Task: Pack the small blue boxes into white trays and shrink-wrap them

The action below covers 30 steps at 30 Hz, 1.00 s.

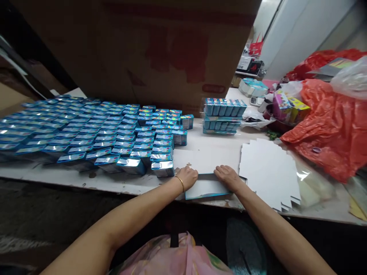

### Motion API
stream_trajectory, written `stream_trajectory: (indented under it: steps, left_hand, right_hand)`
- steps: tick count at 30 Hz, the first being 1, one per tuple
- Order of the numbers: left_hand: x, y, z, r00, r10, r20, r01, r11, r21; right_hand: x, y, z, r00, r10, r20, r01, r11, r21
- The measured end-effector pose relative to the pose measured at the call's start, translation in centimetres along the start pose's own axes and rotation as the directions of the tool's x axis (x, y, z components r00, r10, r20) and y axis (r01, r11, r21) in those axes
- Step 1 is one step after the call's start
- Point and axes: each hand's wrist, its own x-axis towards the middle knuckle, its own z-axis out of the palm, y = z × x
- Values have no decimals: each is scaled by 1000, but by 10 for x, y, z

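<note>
A flat white carton blank with a blue edge (207, 187) lies at the table's front edge. My left hand (187, 176) presses on its left end and my right hand (228, 176) on its right end, fingers curled over a fold. A gold bangle sits on my left wrist. A stack of flat white carton blanks (268, 172) lies just right of my right hand. Several rows of folded blue boxes (94, 131) cover the table to the left.
A large brown cardboard box (149, 49) stands behind the rows. A bundle of blue boxes (223, 114) sits at mid back. Red plastic bags (332, 126) and colourful small packs (288, 105) crowd the right side. The table edge (114, 187) runs across the front.
</note>
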Motion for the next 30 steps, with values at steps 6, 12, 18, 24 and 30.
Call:
stream_trajectory:
  steps: [6, 12, 18, 24, 30]
  left_hand:
    - [11, 0, -2, 998, -56, 35, 58, 997, -53]
    - [-14, 2, -4, 994, -57, -97, 48, 995, -92]
    - [-119, -51, 18, 597, -455, -661, 14, 830, -558]
    - [-137, -95, 9, 526, -618, -585, -18, 679, -734]
    - [-125, -113, -28, 544, -498, -676, -67, 777, -626]
  right_hand:
    - [16, -4, 5, 996, 47, 69, -49, 998, 38]
    - [39, -15, -31, 996, 74, 55, -89, 934, 347]
    - [134, -94, -47, 931, 350, -100, -81, 468, 880]
    - [149, -134, -51, 893, 446, -63, -169, 460, 872]
    - [60, -147, -62, 849, 516, 118, -514, 750, 416]
